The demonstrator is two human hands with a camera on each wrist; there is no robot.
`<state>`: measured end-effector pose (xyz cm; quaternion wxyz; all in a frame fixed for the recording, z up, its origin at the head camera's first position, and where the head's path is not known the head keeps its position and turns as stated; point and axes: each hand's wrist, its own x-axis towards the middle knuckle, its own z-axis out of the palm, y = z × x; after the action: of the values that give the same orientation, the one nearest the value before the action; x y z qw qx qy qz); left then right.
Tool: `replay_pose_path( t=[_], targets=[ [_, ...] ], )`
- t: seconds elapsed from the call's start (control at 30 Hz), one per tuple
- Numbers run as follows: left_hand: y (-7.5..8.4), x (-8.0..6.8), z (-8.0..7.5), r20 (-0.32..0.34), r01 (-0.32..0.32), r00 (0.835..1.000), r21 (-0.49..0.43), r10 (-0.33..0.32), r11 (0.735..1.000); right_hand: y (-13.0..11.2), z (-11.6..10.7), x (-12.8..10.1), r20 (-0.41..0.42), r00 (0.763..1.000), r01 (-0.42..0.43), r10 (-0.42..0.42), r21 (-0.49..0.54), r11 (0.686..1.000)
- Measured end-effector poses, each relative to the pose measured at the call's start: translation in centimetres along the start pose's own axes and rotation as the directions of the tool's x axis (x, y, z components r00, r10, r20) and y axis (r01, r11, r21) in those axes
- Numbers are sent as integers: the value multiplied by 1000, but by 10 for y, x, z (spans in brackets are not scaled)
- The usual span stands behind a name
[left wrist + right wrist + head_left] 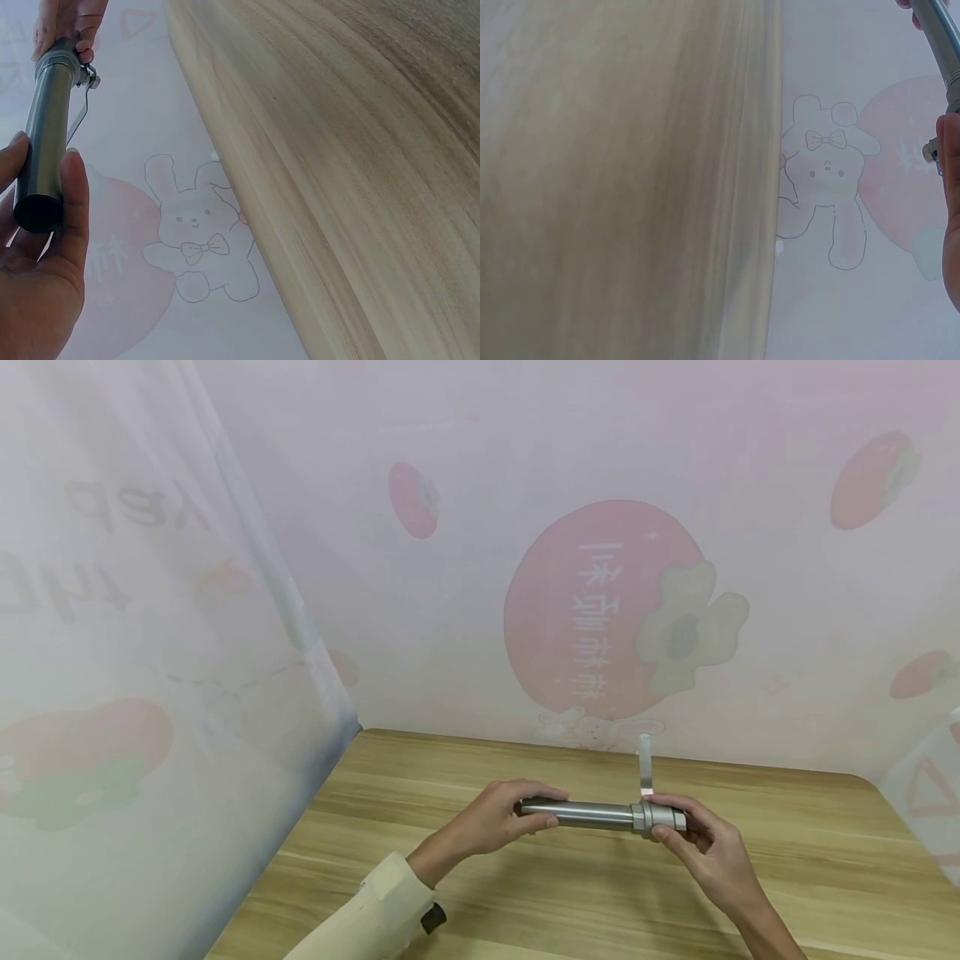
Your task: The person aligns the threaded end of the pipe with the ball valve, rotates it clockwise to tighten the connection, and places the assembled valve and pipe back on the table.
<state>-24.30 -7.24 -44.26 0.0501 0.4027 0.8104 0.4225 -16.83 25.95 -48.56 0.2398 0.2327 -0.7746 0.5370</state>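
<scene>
A shiny metal pipe (596, 812) is joined at its right end to a ball valve (658, 816), whose flat lever handle (645, 764) points away toward the back wall. My left hand (502, 817) grips the pipe's free end between thumb and fingers. At the other end my right hand (708, 843) holds the valve body, its thumb on the near side. The left wrist view shows the pipe (46, 142) lengthwise, its dark end face by my left hand (45, 277). Only part of the right hand (952, 202) shows in the right wrist view.
Beneath the hands is a wood-grain table (570, 902) with rounded back corners. A pale printed curtain (465, 627) with strawberries and a rabbit hangs behind it, and another curtain (150, 660) hangs on the left. A small black piece (433, 918) sits beside the left sleeve.
</scene>
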Motion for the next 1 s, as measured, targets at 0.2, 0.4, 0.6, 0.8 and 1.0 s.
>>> replay_pose_path(
  t=[0.2, 0.4, 0.6, 0.8, 1.0],
  targets=[
    [-1, 0, 0, -1, -6, 1000, -5, 6, 1000, 1, 0, 0, 0, 1000, -1, 1, -6, 1000],
    [1, 0, 0, -7, -4, 1000, 2, 4, 1000, 2, 0, 0, 6, 1000, 2, -2, -3, 1000],
    [1, 0, 0, -9, -14, 1000, -1, 14, 1000, 2, 0, 0, 5, 1000, 6, -6, -6, 1000],
    [0, 0, 0, -10, -48, 999, 20, 48, 999, 2, 0, 0, 0, 1000, 3, -3, -9, 1000],
    [-1, 0, 1, -16, -73, 997, 36, 73, 997, 1, -1, 0, 1, 1000, 2, -2, -6, 1000]
  ],
)
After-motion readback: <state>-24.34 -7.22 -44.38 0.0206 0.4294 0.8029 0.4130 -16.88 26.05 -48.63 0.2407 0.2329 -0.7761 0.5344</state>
